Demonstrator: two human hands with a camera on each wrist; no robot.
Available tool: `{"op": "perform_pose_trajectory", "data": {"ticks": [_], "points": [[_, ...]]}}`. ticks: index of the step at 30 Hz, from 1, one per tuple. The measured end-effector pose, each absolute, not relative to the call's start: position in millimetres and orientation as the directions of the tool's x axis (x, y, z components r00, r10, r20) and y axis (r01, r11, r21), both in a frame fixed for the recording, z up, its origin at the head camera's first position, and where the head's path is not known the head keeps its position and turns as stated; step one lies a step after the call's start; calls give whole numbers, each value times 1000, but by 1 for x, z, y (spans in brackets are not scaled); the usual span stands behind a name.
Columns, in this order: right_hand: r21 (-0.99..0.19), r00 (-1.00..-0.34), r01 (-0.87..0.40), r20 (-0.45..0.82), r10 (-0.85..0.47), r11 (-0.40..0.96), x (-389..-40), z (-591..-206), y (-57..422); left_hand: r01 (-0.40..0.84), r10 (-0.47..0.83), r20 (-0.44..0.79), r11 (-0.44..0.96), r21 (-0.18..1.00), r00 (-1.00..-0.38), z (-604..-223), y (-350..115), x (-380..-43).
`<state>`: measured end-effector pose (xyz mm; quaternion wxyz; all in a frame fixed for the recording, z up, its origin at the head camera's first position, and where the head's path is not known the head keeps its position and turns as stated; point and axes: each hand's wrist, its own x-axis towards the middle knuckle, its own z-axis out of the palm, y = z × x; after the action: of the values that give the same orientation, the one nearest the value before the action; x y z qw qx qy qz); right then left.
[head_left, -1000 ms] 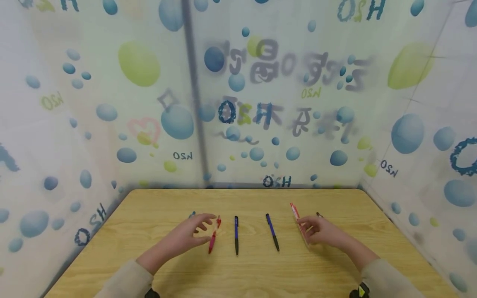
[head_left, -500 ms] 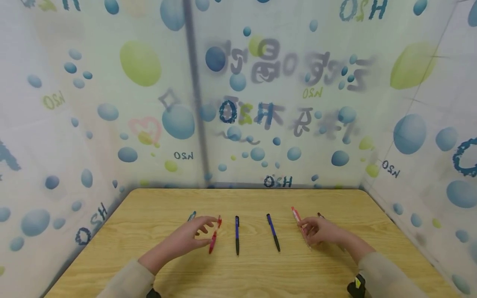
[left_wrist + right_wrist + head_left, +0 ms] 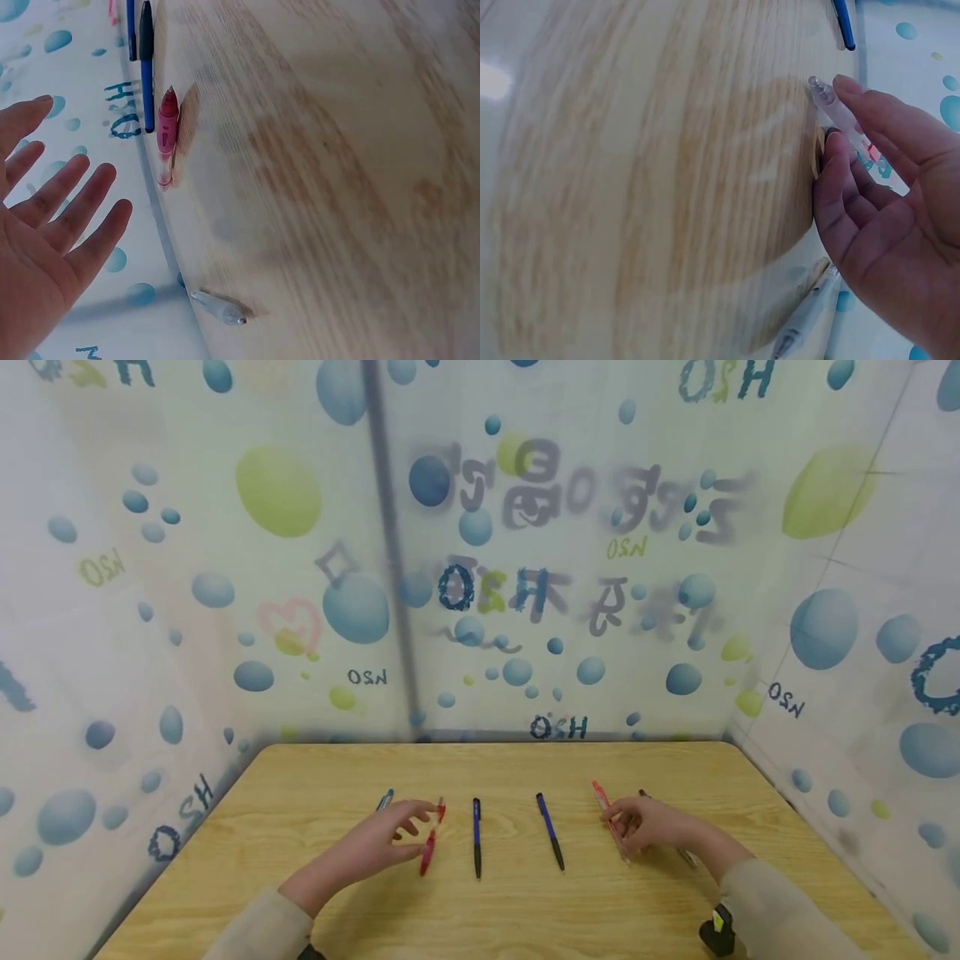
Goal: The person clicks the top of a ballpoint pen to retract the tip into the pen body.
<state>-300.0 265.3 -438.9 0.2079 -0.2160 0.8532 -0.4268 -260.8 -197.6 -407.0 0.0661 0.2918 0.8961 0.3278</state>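
Observation:
My right hand [image 3: 648, 822] pinches a clear pen with a red end [image 3: 600, 792] between thumb and fingers, low over the wooden table. In the right wrist view the clear end of this pen [image 3: 832, 101] shows beside the thumb, and its middle is hidden by the fingers. Fingers spread and relaxed, my left hand [image 3: 375, 839] hovers with nothing in it. Just beyond its fingertips lies a pink-red pen [image 3: 427, 853], partly overlapped by the hand in the head view. Left of that pen, a light blue pen [image 3: 386, 797] is mostly covered by the left hand.
Two blue pens with black grips, one [image 3: 477, 837] nearer the left hand and one [image 3: 550, 830] nearer the right, lie mid-table. Another pen [image 3: 687, 857] lies partly under the right wrist. A patterned curtain [image 3: 517, 610] surrounds the wooden table [image 3: 517, 918].
The red-ended pen has shifted slightly toward me and to the right along with my right hand. My left hand stays nearly in place beside the pink-red pen.

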Motion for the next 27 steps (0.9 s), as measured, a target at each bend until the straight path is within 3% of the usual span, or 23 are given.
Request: {"op": "perform_pose_trajectory", "data": {"ticks": [17,22,27], "points": [[-790,-833,-245,-126,-539,562,-296,-435,263,461,578,60,581,671,-814,-408,-187,-267],[-737,-868,-301,-51,-493,605,-296,-432,260,471,578,79,569,674,-812,-404,-181,-269],[-783,-859,-324,8,-512,531,-296,-428,250,502,588,106,566,654,-802,-401,-171,-271]]}}
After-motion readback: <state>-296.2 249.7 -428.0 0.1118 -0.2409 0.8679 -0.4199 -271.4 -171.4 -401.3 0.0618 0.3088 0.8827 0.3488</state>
